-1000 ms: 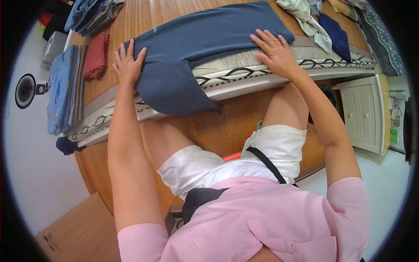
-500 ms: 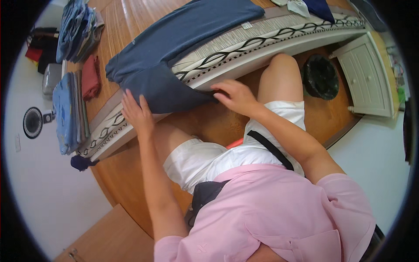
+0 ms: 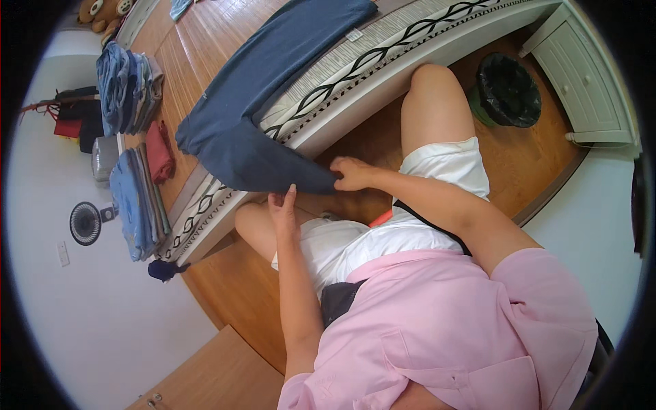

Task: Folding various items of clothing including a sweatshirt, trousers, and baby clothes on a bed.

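Both hands, right (image 3: 353, 173) pinching and left (image 3: 283, 210) with unclear hold, touch a blue garment (image 3: 256, 147) cut off above.

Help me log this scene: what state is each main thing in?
Dark blue cloth garment: spread out, tip in right hand
Red cloth: folded
Two mostly blue clothes stacks: folded
White wooden cabinet: shut
Round black lined bin: uncovered
Round dark fan: cannot tell if running

Matt dark-blue cloth garment (image 3: 251, 149), smooth wood-grained floor (image 3: 523, 154); glossy black plastic bin liner (image 3: 507, 89)
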The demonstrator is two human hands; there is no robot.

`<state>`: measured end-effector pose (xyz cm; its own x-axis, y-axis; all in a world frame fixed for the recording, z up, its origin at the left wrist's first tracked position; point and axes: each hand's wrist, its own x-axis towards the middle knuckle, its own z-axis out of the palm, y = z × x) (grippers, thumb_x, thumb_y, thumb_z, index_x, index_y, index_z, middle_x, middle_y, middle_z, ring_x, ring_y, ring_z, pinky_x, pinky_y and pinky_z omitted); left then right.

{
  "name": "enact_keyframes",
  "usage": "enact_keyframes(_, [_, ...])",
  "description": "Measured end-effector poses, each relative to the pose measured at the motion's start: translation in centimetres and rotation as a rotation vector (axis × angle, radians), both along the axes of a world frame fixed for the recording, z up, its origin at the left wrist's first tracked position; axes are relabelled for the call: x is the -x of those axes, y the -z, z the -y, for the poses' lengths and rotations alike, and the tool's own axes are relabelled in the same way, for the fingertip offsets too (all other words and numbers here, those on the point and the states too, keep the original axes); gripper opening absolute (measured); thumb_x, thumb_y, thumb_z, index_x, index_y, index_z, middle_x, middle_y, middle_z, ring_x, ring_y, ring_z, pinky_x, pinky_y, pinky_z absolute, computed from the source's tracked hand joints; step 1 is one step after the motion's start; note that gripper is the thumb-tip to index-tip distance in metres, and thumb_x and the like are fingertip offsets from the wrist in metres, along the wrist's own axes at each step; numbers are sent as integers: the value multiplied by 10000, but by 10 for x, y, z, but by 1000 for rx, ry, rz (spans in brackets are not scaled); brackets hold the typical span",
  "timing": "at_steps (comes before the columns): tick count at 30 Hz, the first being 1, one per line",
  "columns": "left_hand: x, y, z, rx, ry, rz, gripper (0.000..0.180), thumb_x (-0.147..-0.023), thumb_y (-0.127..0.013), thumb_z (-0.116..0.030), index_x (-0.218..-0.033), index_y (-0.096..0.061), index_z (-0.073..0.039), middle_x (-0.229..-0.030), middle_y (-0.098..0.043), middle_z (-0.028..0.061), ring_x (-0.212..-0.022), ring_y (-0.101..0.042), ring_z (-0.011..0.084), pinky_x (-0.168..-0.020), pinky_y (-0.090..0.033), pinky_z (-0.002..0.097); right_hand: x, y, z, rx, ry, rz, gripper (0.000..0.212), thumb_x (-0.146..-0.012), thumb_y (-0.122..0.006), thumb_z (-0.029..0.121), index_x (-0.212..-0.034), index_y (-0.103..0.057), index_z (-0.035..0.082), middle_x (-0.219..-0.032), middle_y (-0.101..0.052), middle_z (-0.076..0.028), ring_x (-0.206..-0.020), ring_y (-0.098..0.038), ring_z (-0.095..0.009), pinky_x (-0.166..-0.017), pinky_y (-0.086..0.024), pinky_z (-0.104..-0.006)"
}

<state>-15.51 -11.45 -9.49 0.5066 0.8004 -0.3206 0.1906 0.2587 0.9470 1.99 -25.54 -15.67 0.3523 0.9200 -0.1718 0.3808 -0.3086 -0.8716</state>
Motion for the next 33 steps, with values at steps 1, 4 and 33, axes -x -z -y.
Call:
enact_keyframes(1, [-6,1,2,1,12,-3,449,-844,-729,-176,-1211,-500,-54,-1123,-586,42,-974,-550,115,-780,-418,299,0,3,5,33,-29,-109,497,-707,-637,255,-1140,-634,10,-1112,-635,-196,-1061,-596,-326,-923,-457,-415])
enact_keyframes(4, [-1,-12,2,145,-176,-13,414,-844,-730,-184,-1188,-532,-68,-1112,-614,43,-979,-588,164,-814,-459,327,3,-29,10,117,-170,-338,500,-694,-625,266,-1087,-635,-43,-1014,-662,-214,-941,-639,-317,-820,-495,-389])
enact_keyframes(33, [20,-147,-35,-1227,1,-181,769,-723,-772,-188,-1382,-400,-52,-1388,-436,183,-1253,-457,298,-1060,-349,365,57,-301,-66,-246,-482,-1132,321,-913,-629,194,-1166,-611,-2,-1078,-640,-20,-960,-601,-107,-852,-505,-296])
